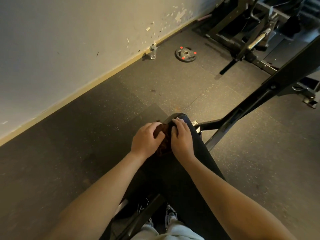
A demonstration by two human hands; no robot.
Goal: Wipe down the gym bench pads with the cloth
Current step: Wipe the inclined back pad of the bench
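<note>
A black padded gym bench (174, 172) runs from below me up the middle of the view, its far rounded end near the centre. A dark reddish-brown cloth (163, 135) lies bunched on the far end of the pad. My left hand (147, 138) lies over the cloth's left side, its fingers curled round it. My right hand (181, 135) sits on the cloth's right side, fingers bent over the cloth and the pad's far end. Most of the cloth is hidden under the two hands.
The bench's black steel frame (245, 108) slants off to the right. A weight plate (185, 54) with red marks lies on the rubber floor, a clear bottle (153, 51) stands by the wall, and a rack with a barbell (256, 40) fills the top right. My shoes (170, 214) are below.
</note>
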